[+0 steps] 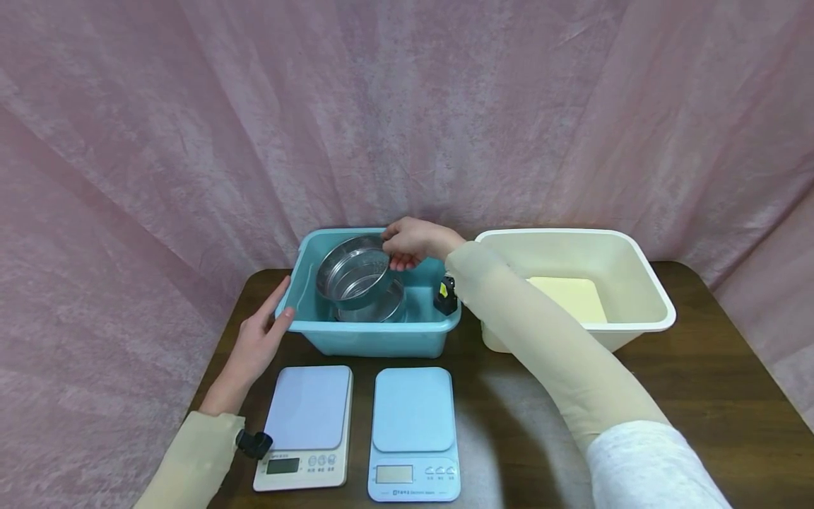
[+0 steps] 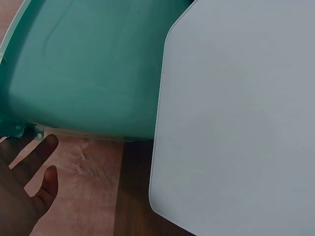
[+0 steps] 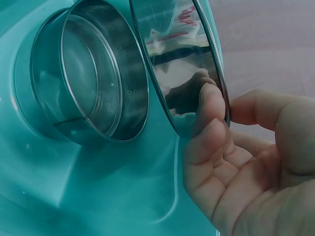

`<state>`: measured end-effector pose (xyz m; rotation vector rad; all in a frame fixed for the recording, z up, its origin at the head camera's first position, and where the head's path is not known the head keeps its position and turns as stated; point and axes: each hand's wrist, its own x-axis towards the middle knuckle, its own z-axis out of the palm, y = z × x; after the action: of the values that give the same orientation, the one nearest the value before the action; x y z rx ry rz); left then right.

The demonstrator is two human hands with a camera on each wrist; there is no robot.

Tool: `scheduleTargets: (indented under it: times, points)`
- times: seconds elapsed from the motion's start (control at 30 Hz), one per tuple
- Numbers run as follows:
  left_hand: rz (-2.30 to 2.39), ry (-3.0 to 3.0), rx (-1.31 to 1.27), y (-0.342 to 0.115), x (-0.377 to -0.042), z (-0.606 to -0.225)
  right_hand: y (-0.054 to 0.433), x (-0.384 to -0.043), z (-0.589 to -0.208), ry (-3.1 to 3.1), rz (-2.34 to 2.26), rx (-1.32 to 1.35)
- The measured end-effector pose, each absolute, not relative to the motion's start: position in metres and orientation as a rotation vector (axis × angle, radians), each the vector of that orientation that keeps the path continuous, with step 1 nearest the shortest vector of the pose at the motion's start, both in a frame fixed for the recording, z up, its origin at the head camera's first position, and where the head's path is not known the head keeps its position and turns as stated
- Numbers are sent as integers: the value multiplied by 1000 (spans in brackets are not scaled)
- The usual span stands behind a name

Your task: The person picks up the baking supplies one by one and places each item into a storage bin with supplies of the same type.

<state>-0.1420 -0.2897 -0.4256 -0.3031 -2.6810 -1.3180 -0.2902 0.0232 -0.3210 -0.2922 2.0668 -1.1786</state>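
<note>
My right hand [image 1: 416, 242] pinches the rim of a round metal sieve [image 1: 356, 272] between thumb and fingers. This sieve is tilted and held up inside the blue basin [image 1: 375, 343]. Below it, a second round metal sieve [image 1: 384, 309] sits on the basin's floor, partly covered from above. In the right wrist view the held sieve's shiny wall [image 3: 172, 54] stands apart from the lower sieve [image 3: 106, 73]. My left hand [image 1: 257, 339] rests its extended fingers at the basin's left rim, the thumb spread near the front corner.
Right of the blue basin stands a cream basin [image 1: 559, 233], under my right forearm's reach. Two kitchen scales lie in front: a white one [image 1: 308, 408] at left and a light-blue one [image 1: 413, 410] beside it. A pink curtain [image 1: 407, 106] hangs behind the dark wooden table [image 1: 712, 382].
</note>
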Motion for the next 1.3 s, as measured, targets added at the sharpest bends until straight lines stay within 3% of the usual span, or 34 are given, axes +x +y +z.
scheduleTargets:
  times: [1.3]
  points:
    - [-1320,-2689,-301,-290,-142,-426,17,-289,-334,2028,-941,-289]
